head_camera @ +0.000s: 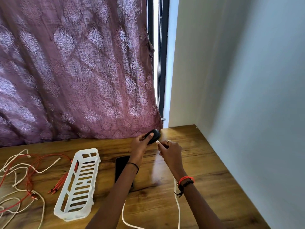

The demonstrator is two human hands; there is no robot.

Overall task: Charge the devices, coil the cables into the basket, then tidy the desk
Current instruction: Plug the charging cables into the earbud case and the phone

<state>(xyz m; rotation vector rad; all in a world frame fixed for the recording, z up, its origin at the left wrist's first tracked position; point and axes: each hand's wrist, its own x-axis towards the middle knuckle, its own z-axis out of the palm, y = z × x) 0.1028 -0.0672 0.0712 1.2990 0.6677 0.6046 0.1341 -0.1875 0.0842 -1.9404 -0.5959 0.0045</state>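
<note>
Purple patterned curtain (74, 71) fills 9 to 12 o'clock above a wooden desk (206, 171). At 8 o'clock lies 1 white basket (85, 151), with loose red and white cables (60, 182) beside it toward 9. A dark phone (121, 166) lies near 6. At centre, the left hand (140, 144) grips a black round device (156, 135). The right hand (170, 151) pinches a white cable (177, 202) by its plug (157, 142), at the device's edge.

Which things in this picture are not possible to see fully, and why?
Head view only.
- Port of the black device: covered by the left hand and right hand.
- phone: lower part under the left forearm.
- tangled cables: cut by left edge.
- white cable: leaves bottom edge.
</note>
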